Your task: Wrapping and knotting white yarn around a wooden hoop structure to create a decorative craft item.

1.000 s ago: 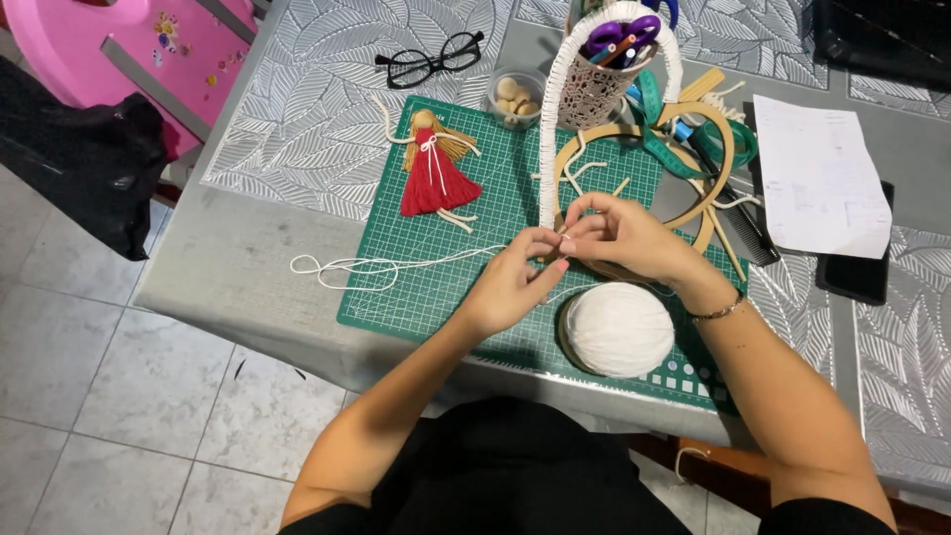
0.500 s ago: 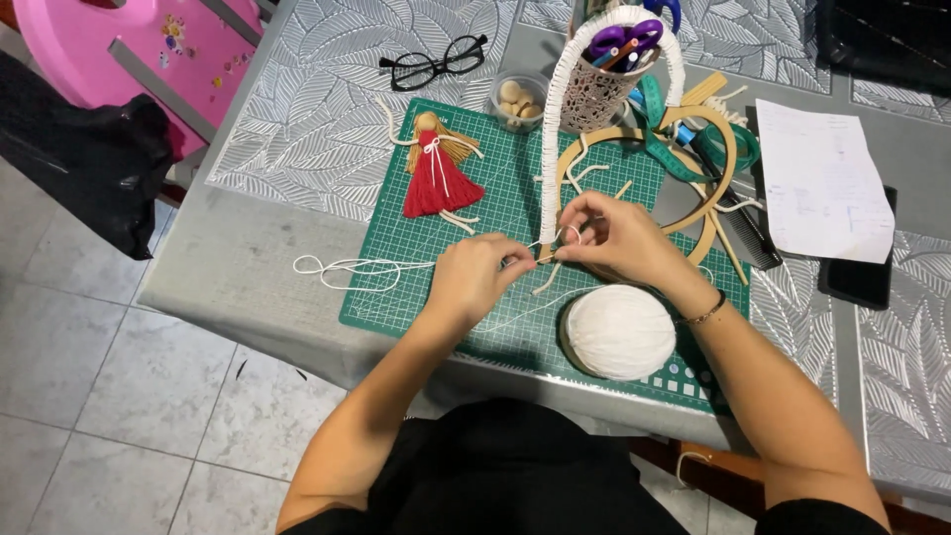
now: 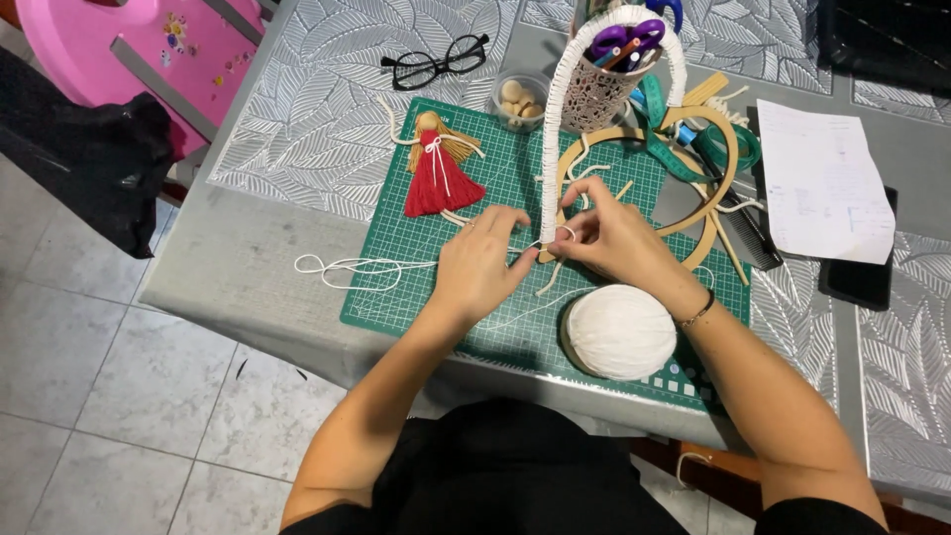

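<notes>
My left hand (image 3: 480, 266) and my right hand (image 3: 614, 238) meet over the green cutting mat (image 3: 396, 287), both pinching white cord at the lower end of a cord-wrapped hoop (image 3: 555, 129) that stands upright. A loose length of white cord (image 3: 347, 267) trails left off the mat. A ball of white yarn (image 3: 619, 332) sits just below my right wrist. A small red yarn doll (image 3: 436, 168) lies on the mat above my left hand.
Black glasses (image 3: 436, 64), a small cup of wooden beads (image 3: 517, 97), a mesh pot with scissors (image 3: 604, 74), wooden rings (image 3: 698, 168), green ribbon, a paper sheet (image 3: 817, 183) and a dark phone (image 3: 862, 282) lie behind. A pink chair (image 3: 149, 50) stands at the left.
The camera has moved closer. Both hands have stayed at the hoop's lower end, my left fingers sliding in against the right as they work the cord.
</notes>
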